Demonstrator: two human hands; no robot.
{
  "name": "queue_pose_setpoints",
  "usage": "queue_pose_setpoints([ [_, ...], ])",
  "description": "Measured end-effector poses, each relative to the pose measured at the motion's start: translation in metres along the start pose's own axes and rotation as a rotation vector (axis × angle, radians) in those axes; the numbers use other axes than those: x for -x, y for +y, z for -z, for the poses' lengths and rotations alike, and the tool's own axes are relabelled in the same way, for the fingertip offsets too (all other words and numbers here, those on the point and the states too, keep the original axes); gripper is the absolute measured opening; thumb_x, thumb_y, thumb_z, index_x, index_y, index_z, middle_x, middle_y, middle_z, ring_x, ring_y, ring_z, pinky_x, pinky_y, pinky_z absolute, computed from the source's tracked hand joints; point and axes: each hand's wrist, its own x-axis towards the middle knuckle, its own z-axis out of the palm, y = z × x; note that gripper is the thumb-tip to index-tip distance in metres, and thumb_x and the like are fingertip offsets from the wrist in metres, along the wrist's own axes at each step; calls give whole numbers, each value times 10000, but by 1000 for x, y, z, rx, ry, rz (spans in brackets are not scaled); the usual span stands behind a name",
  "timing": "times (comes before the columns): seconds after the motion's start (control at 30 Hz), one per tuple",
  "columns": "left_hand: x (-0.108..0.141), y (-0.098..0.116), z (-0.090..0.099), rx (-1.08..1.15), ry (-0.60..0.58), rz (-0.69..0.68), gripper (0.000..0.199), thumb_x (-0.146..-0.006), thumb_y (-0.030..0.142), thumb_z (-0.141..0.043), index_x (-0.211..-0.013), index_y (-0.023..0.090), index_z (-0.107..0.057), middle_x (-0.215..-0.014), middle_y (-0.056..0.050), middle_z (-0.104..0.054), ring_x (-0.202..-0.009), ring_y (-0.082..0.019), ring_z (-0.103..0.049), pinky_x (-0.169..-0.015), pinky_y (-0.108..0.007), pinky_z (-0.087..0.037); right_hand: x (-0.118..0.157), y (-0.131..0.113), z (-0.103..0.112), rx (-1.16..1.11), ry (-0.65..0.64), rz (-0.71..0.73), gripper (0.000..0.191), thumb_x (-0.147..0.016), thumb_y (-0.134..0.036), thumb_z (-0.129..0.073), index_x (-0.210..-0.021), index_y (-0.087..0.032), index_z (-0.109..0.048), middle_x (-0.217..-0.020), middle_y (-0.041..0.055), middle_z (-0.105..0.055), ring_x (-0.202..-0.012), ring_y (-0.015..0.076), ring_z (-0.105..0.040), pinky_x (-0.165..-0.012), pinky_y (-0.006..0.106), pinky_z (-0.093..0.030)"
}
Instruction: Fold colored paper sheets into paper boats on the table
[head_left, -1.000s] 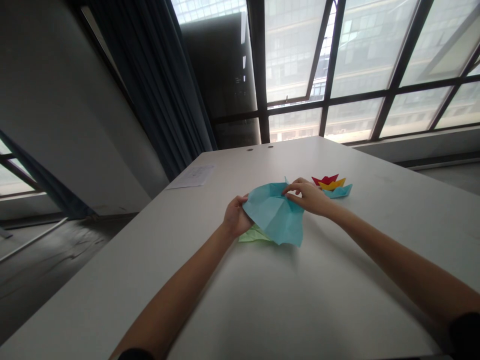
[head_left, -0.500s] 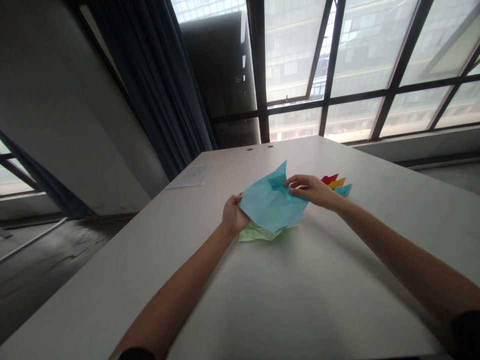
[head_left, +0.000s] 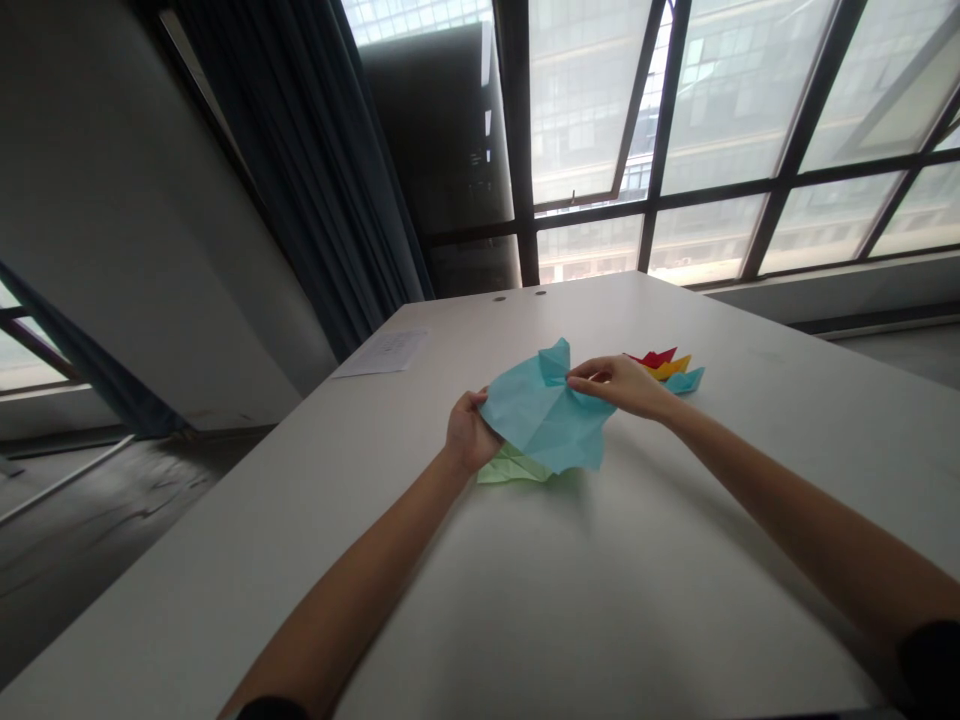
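Above a smooth white worktop (head_left: 525, 620), a person's two bare hands are holding a sheet of light-blue paper (head_left: 544, 420), thin, matte and crossed with creases. The left hand (head_left: 471, 435) is gripping its left edge, thumb lying on top and the other fingers mostly hidden beneath. The right hand (head_left: 616, 384) is bringing thumb and forefinger together in a pinching grip on a fold near the upper middle, beside a crumpled flap standing up along the far edge. The sheet's near edge is hanging uneven and wavy, its lower right corner drooping. Below, a pale-green paper (head_left: 514, 467), also wrinkled, is lying on the worktop, partly covered from view by the blue one. Just beyond the right hand, three pointed, boat-like folded papers are sitting close together in a row: a red one (head_left: 658, 357), a yellow one (head_left: 673, 368) and a blue one (head_left: 686, 382). A flat white printed sheet (head_left: 382, 353) is resting at the left edge, its print too small to read, while a dark-blue pleated curtain (head_left: 292, 160) is hanging behind, beside tall dark-framed windows (head_left: 727, 100).
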Motion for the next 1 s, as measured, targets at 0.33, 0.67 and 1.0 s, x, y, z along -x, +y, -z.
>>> queue_pose_setpoints([
  [0.33, 1, 1, -1, -8, -5, 9, 143, -583, 146, -432, -666, 154, -548, -637, -24, -594, -616, -167, -593, -724, -350, -491, 2, -4, -4, -62, -80, 18, 387, -688, -504, -612, -894, -185, -687, -869, 49, -652, -754, 167, -580, -643, 273, -472],
  [0.67, 1, 3, -2, 9, 6, 12, 138, -571, 145, -431, -650, 154, -544, -621, -23, -593, -660, -189, -614, -723, -351, -496, -5, 10, -4, -277, -108, -59, 343, -704, -434, -620, -881, -143, -652, -818, 53, -644, -780, 162, -573, -705, 288, -470],
  [1.0, -14, 16, 22, 23, 150, -162, 99, -592, 127, -421, -617, 165, -509, -604, -5, -576, -547, -144, -557, -578, -266, -460, -7, 26, 4, -809, 138, -215, 138, -772, -319, -567, -770, -186, -530, -782, 5, -580, -700, 105, -577, -669, 245, -483],
])
